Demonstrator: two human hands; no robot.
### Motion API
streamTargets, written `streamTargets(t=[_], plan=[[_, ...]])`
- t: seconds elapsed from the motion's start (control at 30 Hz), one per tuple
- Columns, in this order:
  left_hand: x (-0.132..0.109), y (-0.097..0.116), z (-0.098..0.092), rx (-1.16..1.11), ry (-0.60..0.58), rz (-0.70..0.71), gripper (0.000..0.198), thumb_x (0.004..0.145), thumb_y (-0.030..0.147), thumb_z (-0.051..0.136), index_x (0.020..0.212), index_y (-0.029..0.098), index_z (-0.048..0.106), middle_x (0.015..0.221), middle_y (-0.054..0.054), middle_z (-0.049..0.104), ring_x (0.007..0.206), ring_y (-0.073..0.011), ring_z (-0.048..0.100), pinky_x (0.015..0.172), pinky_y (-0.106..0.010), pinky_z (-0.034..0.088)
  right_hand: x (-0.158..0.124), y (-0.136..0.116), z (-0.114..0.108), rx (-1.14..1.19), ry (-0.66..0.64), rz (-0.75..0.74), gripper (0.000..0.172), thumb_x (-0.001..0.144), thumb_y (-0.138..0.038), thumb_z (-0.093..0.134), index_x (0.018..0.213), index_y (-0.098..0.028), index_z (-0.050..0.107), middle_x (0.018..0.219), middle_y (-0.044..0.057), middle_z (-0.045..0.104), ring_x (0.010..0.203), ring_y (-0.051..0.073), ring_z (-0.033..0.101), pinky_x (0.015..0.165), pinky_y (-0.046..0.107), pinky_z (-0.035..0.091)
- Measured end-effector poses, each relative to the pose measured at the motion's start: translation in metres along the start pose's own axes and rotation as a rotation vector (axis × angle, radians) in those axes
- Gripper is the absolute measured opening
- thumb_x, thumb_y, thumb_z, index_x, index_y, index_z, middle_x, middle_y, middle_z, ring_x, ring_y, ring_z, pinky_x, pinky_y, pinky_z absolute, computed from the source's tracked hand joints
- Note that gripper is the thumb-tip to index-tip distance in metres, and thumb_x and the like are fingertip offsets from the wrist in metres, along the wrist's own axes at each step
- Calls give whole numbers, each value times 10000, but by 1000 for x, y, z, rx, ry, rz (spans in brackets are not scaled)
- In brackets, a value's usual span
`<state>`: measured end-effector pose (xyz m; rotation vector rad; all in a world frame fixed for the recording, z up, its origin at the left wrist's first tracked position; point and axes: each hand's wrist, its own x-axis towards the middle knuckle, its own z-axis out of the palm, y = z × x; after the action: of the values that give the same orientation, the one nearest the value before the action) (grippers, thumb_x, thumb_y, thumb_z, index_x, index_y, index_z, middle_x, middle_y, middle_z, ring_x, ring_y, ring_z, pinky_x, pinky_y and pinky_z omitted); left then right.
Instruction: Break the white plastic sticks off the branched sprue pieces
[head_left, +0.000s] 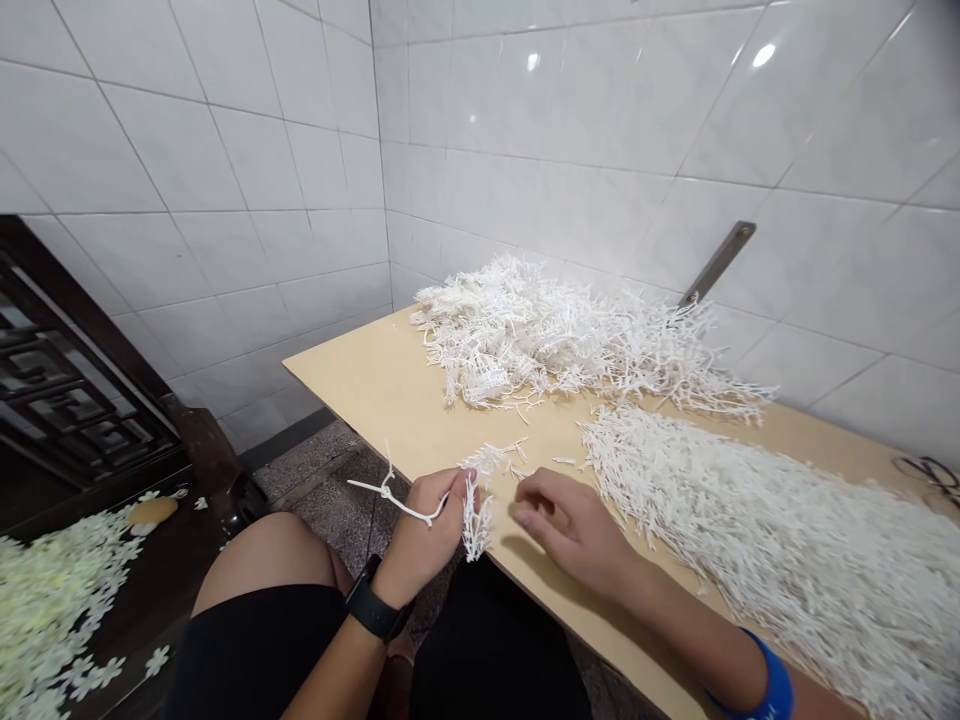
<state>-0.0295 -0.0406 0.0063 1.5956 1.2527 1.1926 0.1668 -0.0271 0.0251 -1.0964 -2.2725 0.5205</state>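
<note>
A white sprig [478,520] is pinched by the left hand [427,525], the right hand [581,525] loosely spread; the front pile [787,550] seems finished, the rear heap [540,330] left.

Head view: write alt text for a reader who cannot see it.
A person's left hand holds white branching pieces at the edge of a tan table, the loosely curled right hand beside it. One heap of white sprigs lies near the tiled wall, another heap at right; pale flowers lie on a dark surface at lower left.
</note>
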Motion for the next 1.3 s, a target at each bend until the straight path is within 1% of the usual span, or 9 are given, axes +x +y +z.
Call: streamTargets(t=[0.1, 0.33, 0.5, 0.57, 0.67, 0.77, 0.97, 1.17, 1.3], plan=[[-1, 1, 7, 60, -1, 35, 422, 959, 373, 379, 594, 184, 474, 544, 24, 484, 534, -127, 462, 568, -245, 350, -2, -9, 5, 73, -118, -42, 196, 955, -346, 511, 855, -190, 574, 765, 22, 614, 700, 155, 543, 665, 276, 403], [8, -13, -22, 138, 390, -51, 337, 940, 328, 373, 629, 211, 429, 550, 29, 449, 517, -138, 429, 532, -246, 321, -8, -17, 6, -14, -106, -164, 340, 950, -177, 396, 611, -196, 369, 572, -31, 434, 548, 117, 413, 636, 284, 335], [1, 1, -21, -21, 176, -52, 409, 959, 387, 362, 608, 196, 451, 539, 30, 454, 488, -120, 419, 513, -240, 330, -3, -10, 4, -72, -23, -101, 210, 923, -380, 576, 846, -185, 564, 763, 29, 617, 706, 172, 551, 700, 310, 390], [-3, 8, -11, -50, 60, -14, 420, 959, 388, 368, 602, 189, 466, 540, 26, 460, 506, -121, 429, 527, -239, 341, -2, -10, 5, -71, -25, -108, 343, 873, -450, 644, 1072, -181, 569, 948, 80, 652, 842, 214, 580, 757, 335, 419], [-6, 13, -2, -71, -26, -6, 430, 957, 392, 364, 591, 189, 464, 531, 26, 448, 511, -123, 422, 542, -244, 352, -5, -12, 7, -45, -120, -214, 161, 958, -339, 528, 985, -194, 593, 900, 64, 643, 818, 191, 568, 738, 314, 418], [-5, 11, -1, -15, 81, -9, 404, 943, 379, 378, 585, 198, 427, 531, 29, 423, 513, -123, 392, 524, -245, 322, -7, -15, 8, -43, -169, -317, 313, 990, -212, 395, 702, -192, 515, 663, 14, 544, 641, 151, 486, 643, 292, 366], [1, 0, -4, 25, 236, -33, 366, 911, 346, 411, 577, 196, 423, 541, 25, 441, 539, -127, 411, 532, -244, 308, -3, -22, 1, -35, -92, -395, 326, 955, -158, 402, 633, -207, 403, 582, -13, 452, 563, 136, 401, 592, 297, 318], [14, -24, -44, -137, 524, -133, 327, 877, 409, 506, 636, 199, 434, 549, 59, 410, 497, -100, 363, 496, -216, 297, -9, -20, -2, 8, -8, -367, 354, 916, -132, 406, 588, -213, 301, 542, -27, 384, 522, 121, 360, 565, 282, 308], [11, -20, -47, -157, 406, -140, 434, 898, 513, 468, 604, 194, 459, 524, 47, 429, 469, -103, 381, 470, -222, 304, -2, 1, 3, -91, -6, -188, 391, 974, -248, 433, 586, -196, 435, 555, -8, 501, 534, 122, 465, 587, 265, 355]])
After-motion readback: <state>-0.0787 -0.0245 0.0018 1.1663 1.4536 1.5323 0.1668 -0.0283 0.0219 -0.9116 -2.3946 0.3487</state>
